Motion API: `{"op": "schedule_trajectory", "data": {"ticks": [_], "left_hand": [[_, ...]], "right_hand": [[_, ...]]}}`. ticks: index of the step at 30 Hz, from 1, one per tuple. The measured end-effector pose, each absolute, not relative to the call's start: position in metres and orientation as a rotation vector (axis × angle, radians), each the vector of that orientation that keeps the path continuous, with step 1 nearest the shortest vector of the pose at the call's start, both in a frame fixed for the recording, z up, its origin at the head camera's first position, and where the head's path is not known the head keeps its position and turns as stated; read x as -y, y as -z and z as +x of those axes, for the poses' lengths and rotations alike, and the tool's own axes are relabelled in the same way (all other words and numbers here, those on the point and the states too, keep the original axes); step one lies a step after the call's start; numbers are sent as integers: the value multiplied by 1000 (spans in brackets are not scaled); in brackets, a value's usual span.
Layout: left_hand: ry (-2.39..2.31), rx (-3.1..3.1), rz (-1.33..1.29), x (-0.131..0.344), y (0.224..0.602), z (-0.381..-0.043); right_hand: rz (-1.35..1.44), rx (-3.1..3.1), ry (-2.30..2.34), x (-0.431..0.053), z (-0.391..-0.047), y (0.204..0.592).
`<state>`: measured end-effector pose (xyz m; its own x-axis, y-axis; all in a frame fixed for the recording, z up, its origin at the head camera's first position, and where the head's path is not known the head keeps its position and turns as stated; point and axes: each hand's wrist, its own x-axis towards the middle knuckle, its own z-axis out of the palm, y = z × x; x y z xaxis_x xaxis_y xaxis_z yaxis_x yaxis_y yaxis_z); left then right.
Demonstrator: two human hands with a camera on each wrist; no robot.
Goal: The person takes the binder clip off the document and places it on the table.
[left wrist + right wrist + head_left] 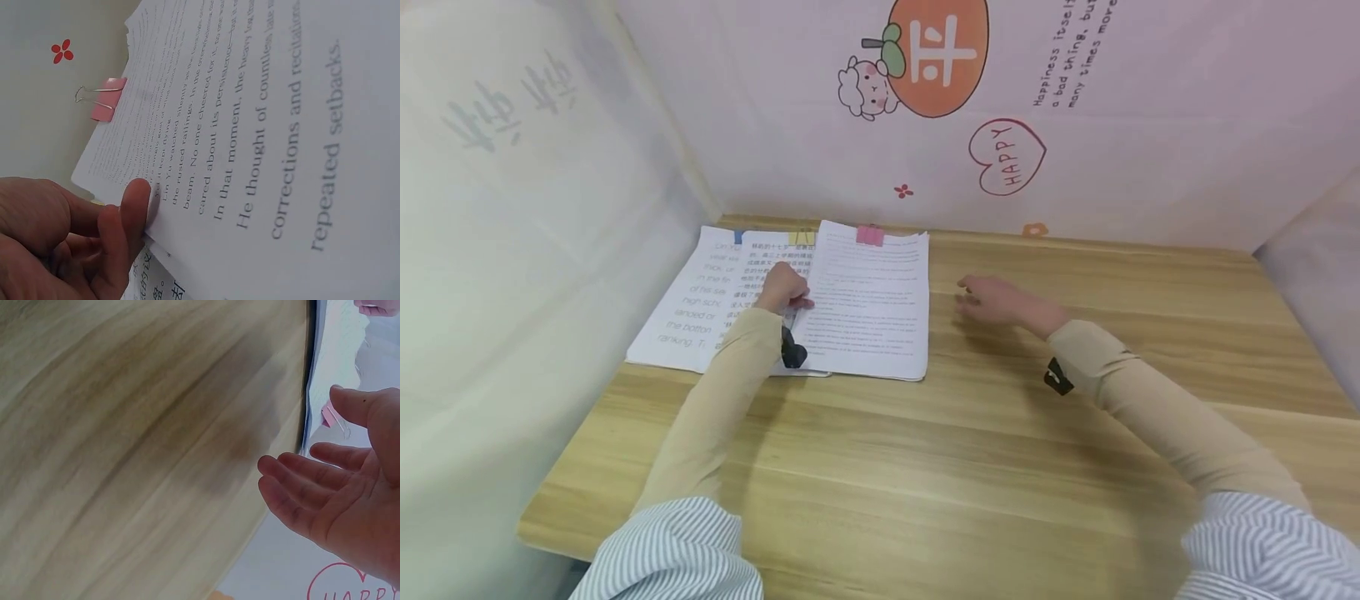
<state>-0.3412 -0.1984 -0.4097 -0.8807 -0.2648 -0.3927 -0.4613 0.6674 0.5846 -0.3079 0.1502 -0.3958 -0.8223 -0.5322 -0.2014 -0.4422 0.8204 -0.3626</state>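
Pinching left edge of pink-clipped papers (pixel 872 325) w/ curled fingers of L hand (pixel 782 287). Lying ctr-left of head frame, overlapping yellow-clipped papers (pixel 760 254), w/ blue-clipped papers (pixel 677 312) farther left. Holding R hand (pixel 1000 301) just beyond pink-clipped papers' right edge, w/ fingers loosely extended, above tabletop (pixel 970 458); wide stretch of wood toward lower ctr & right.

High head view, wrist closeups, shared papers (pixel 867 310)
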Motion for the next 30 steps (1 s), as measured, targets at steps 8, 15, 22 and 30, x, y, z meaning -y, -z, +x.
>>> {"op": "schedule_trajectory", "data": {"ticks": [8, 15, 22, 30], "left_hand": [[-1210, -2559, -544, 196, 413, -339], [-1384, -2456, -594, 190, 417, -326], [-1448, -2419, -560, 180, 421, -314], [-1510, -2370, -507, 166, 424, -294]], "right_hand": [[-739, -2717, 469, -148, -312, 403], [-667, -2698, 571, -146, -312, 402], [-656, -2691, 702, -152, -310, 399], [-452, -2648, 868, -157, -310, 406]]}}
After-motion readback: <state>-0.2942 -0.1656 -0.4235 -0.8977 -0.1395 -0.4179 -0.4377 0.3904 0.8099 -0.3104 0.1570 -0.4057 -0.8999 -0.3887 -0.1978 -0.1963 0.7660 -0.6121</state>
